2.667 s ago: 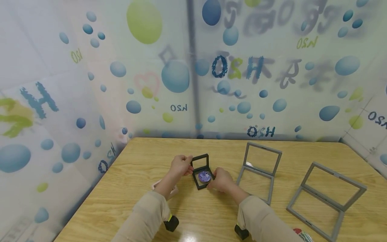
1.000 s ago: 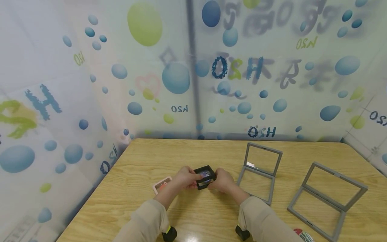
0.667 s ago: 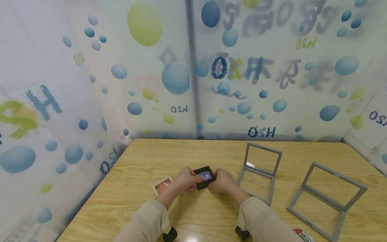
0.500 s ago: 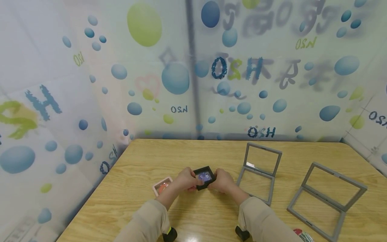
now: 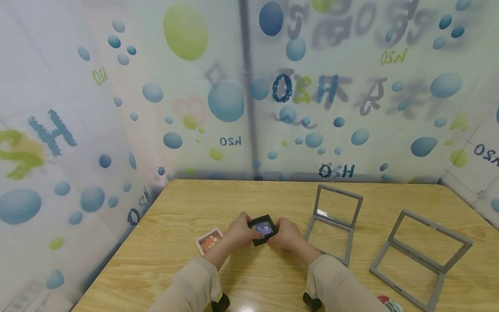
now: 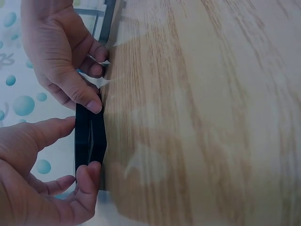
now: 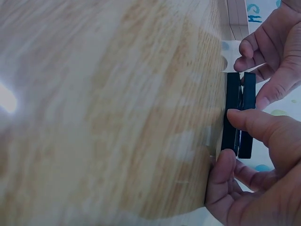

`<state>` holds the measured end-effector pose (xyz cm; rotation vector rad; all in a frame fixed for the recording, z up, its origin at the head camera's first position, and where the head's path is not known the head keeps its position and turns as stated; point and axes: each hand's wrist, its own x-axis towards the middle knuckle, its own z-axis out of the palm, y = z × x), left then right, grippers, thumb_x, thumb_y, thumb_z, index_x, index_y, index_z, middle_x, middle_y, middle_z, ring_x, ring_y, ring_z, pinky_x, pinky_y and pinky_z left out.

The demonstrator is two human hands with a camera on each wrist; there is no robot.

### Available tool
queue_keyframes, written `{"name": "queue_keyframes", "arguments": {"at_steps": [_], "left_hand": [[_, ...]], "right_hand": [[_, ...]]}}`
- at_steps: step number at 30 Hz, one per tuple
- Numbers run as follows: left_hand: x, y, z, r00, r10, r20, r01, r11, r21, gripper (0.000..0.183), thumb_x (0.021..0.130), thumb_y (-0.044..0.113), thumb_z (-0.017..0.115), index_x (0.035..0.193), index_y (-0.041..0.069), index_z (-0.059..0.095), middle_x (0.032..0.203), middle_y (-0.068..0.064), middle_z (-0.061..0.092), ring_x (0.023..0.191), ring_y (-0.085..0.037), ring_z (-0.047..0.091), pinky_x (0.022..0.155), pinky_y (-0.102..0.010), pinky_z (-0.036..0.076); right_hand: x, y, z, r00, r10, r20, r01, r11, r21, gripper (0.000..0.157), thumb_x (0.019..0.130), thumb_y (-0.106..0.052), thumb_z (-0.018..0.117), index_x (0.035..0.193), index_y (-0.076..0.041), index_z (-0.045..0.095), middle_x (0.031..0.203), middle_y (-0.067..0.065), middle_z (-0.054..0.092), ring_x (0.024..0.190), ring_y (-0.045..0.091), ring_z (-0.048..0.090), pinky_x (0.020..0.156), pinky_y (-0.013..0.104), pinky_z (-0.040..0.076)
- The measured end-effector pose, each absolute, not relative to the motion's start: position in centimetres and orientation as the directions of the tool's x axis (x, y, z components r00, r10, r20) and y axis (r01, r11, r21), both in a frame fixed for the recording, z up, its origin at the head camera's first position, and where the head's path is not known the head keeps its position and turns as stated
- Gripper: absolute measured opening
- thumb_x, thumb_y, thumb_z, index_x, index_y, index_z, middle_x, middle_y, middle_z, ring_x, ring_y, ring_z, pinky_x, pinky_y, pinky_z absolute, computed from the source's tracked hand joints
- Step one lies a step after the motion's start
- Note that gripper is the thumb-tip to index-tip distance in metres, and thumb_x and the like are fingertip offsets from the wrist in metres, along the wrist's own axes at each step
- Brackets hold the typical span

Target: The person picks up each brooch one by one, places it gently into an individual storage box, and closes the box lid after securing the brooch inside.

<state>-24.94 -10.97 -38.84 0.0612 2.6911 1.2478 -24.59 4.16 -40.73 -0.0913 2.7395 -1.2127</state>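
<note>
A small black display frame (image 5: 254, 241) is folded together between my two hands over the wooden table. Through its clear window shows a purple round disc (image 5: 267, 228). My left hand (image 5: 238, 232) grips the frame's left side, thumb over the top face. On the opposite side, my right hand (image 5: 287, 235) pinches the frame between thumb and fingers. Seen edge-on in the right wrist view, the black frame (image 7: 231, 94) has two halves lying face to face with a narrow gap along them. The left wrist view also shows a thin gap in the black frame (image 6: 83, 141).
A pink frame (image 5: 200, 245) with a red-orange disc inside lies beside my left forearm, partly hidden by it. Two grey hinged frames stand unfolded at the right, a smaller one (image 5: 338, 224) and a larger one (image 5: 416, 256). A red and green piece (image 5: 390, 303) lies at the lower right.
The black frame's raised lid has been folded down over the purple disc. My left hand moved from the lid's upper edge to the frame's left side; my right hand stayed nearly still.
</note>
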Motion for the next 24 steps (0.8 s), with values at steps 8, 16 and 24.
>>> {"name": "queue_keyframes", "arguments": {"at_steps": [8, 16, 24], "left_hand": [[-25.23, -10.88, -39.23, -0.991, 0.091, -0.102, -0.008, 0.707, 0.707, 0.053, 0.065, 0.017, 0.081, 0.102, 0.000, 0.046, 0.088, -0.013, 0.054, 0.079, -0.023, 0.050, 0.069, -0.035, 0.044], [-24.86, -10.76, -39.30, -0.992, 0.119, -0.043, 0.062, 0.748, 0.661, 0.051, 0.065, 0.020, 0.080, 0.098, -0.002, 0.048, 0.085, -0.011, 0.054, 0.077, -0.022, 0.050, 0.068, -0.034, 0.044], [-24.74, -10.80, -39.07, -0.992, 0.115, -0.048, 0.055, 0.746, 0.664, 0.050, 0.065, 0.018, 0.080, 0.098, -0.002, 0.048, 0.084, -0.011, 0.054, 0.077, -0.022, 0.050, 0.068, -0.035, 0.044]], "right_hand": [[-24.46, 4.11, -40.56, -0.990, -0.100, -0.103, 0.008, 0.680, -0.733, 0.038, 0.063, -0.007, 0.077, 0.090, 0.002, 0.052, 0.077, 0.008, 0.054, 0.060, 0.018, 0.050, 0.048, 0.026, 0.040], [-24.55, 4.23, -40.67, -0.992, -0.108, -0.069, -0.027, 0.703, -0.711, 0.039, 0.061, -0.007, 0.077, 0.090, 0.003, 0.052, 0.077, 0.009, 0.055, 0.063, 0.019, 0.050, 0.050, 0.026, 0.041], [-24.60, 4.21, -40.71, -0.991, -0.111, -0.069, -0.031, 0.711, -0.703, 0.040, 0.062, -0.007, 0.078, 0.091, 0.003, 0.053, 0.079, 0.009, 0.056, 0.065, 0.020, 0.050, 0.053, 0.027, 0.041]]}}
